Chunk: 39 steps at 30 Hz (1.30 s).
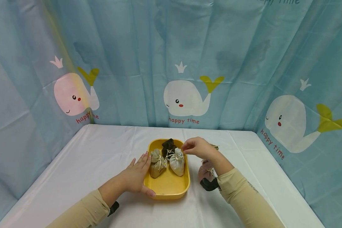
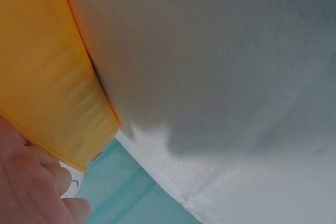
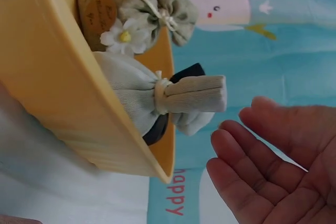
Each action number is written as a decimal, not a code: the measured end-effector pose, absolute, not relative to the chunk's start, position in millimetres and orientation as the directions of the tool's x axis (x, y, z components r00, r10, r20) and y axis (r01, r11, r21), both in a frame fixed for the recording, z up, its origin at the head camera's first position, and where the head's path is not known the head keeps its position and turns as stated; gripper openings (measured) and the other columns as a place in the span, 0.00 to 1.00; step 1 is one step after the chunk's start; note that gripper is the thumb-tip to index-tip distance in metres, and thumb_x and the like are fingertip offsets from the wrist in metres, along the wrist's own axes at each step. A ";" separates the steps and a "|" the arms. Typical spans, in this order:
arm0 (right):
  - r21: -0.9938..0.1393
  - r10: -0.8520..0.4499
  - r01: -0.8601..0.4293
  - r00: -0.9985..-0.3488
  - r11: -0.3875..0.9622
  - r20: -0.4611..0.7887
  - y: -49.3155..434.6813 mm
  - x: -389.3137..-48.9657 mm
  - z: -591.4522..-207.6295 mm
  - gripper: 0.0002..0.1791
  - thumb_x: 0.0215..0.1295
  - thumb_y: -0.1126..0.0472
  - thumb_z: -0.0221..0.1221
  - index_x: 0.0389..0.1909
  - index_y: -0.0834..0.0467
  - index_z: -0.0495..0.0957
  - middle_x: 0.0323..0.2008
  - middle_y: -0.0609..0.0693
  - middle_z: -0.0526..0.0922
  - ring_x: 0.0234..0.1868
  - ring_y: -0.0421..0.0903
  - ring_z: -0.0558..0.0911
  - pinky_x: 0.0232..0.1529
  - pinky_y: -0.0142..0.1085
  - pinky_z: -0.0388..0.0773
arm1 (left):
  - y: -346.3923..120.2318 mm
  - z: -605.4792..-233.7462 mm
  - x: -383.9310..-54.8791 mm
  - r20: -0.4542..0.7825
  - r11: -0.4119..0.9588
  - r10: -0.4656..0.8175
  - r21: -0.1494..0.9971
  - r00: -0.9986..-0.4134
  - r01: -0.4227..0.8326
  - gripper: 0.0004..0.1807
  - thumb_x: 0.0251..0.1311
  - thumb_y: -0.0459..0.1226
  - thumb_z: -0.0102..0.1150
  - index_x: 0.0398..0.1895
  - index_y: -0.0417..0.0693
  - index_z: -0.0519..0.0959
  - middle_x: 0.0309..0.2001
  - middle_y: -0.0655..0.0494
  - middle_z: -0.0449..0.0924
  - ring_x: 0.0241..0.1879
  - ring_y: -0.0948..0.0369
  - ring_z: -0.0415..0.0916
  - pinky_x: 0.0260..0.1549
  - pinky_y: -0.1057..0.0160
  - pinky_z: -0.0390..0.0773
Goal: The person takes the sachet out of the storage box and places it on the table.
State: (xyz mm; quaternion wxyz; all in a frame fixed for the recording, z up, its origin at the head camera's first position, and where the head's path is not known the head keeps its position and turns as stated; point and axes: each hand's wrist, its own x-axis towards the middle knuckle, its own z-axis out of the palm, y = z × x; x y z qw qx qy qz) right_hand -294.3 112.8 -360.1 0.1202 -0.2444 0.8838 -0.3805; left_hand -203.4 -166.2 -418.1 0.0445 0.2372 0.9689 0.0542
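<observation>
A yellow plastic bin (image 1: 166, 188) holds three drawstring sachets: a grey-green one (image 1: 157, 164), a black one (image 1: 168, 146) and a pale grey one (image 1: 177, 164). My left hand (image 1: 137, 176) lies against the bin's left side, fingers straight along the rim. Beside the pale sachet's gathered top, my right hand (image 1: 199, 147) hovers at the bin's right edge. In the right wrist view its fingers are loosely bent, hold nothing and stand apart from the cloth. A white flower (image 3: 125, 37) and a round label (image 3: 101, 15) decorate the grey-green sachet.
Right of the bin, a pink sachet (image 1: 205, 171) lies partly hidden by my right wrist. The olive-brown top of another sachet (image 1: 215, 147) shows behind my right hand. A white cloth (image 1: 117, 142) covers the table, with a blue whale-print curtain (image 1: 125, 95) behind.
</observation>
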 end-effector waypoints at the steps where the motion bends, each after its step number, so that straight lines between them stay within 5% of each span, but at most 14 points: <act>1: -0.724 -0.523 -0.346 -0.852 0.597 -0.024 112.1 -295.5 -361.2 0.08 0.58 0.63 0.61 0.39 0.57 0.82 0.36 0.48 0.83 0.39 0.42 0.80 0.42 0.38 0.77 | -166.2 -418.2 -203.4 -0.060 0.882 0.464 0.127 -0.884 0.454 0.76 0.23 0.81 0.44 0.70 0.36 0.42 0.71 0.38 0.33 0.70 0.47 0.33 0.62 0.41 0.44; 12: -0.707 -0.515 -0.343 -0.856 0.618 -0.035 101.6 -298.6 -365.2 0.12 0.63 0.70 0.53 0.42 0.56 0.81 0.40 0.48 0.82 0.45 0.44 0.79 0.45 0.38 0.75 | -165.8 -421.1 -205.3 -0.083 0.895 0.441 0.110 -0.893 0.432 0.77 0.20 0.82 0.41 0.71 0.38 0.40 0.71 0.41 0.31 0.70 0.49 0.32 0.63 0.43 0.43; 17: -0.704 -0.516 -0.326 -0.854 0.631 -0.067 98.4 -299.0 -367.9 0.21 0.62 0.75 0.45 0.42 0.52 0.82 0.43 0.49 0.81 0.29 0.47 0.73 0.23 0.34 0.67 | -166.2 -422.2 -206.0 -0.082 0.895 0.441 0.110 -0.894 0.432 0.78 0.19 0.82 0.41 0.71 0.38 0.40 0.71 0.40 0.31 0.70 0.49 0.32 0.63 0.42 0.43; 20: -0.699 -0.509 -0.313 -0.856 0.644 -0.086 97.7 -300.0 -370.5 0.25 0.60 0.76 0.43 0.42 0.50 0.82 0.44 0.47 0.80 0.30 0.46 0.74 0.24 0.34 0.67 | -166.2 -422.4 -206.2 -0.082 0.895 0.441 0.108 -0.893 0.432 0.78 0.19 0.82 0.41 0.71 0.38 0.40 0.71 0.40 0.31 0.70 0.49 0.32 0.63 0.42 0.43; 26: -0.702 -0.518 -0.309 -0.850 0.642 -0.099 97.6 -300.4 -373.6 0.24 0.58 0.77 0.47 0.41 0.49 0.82 0.44 0.44 0.80 0.47 0.46 0.78 0.43 0.37 0.76 | -165.7 -421.2 -205.5 -0.087 0.895 0.441 0.114 -0.893 0.431 0.77 0.20 0.82 0.42 0.71 0.38 0.40 0.71 0.41 0.30 0.70 0.49 0.31 0.63 0.43 0.43; 33: -0.659 -0.516 -0.336 -0.852 0.673 -0.092 94.9 -297.7 -372.7 0.16 0.55 0.70 0.60 0.42 0.50 0.82 0.37 0.46 0.81 0.40 0.43 0.78 0.38 0.35 0.77 | -165.7 -421.0 -205.6 -0.089 0.896 0.440 0.113 -0.894 0.430 0.77 0.20 0.82 0.42 0.71 0.38 0.40 0.71 0.41 0.30 0.70 0.49 0.31 0.63 0.42 0.43; 39: -0.618 -0.481 -0.338 -0.873 0.710 -0.074 91.8 -297.5 -373.7 0.12 0.56 0.67 0.61 0.39 0.49 0.83 0.35 0.44 0.80 0.39 0.42 0.77 0.38 0.35 0.77 | -165.7 -420.2 -205.4 -0.094 0.898 0.435 0.114 -0.895 0.425 0.77 0.20 0.82 0.42 0.71 0.38 0.40 0.71 0.40 0.31 0.70 0.49 0.32 0.63 0.42 0.43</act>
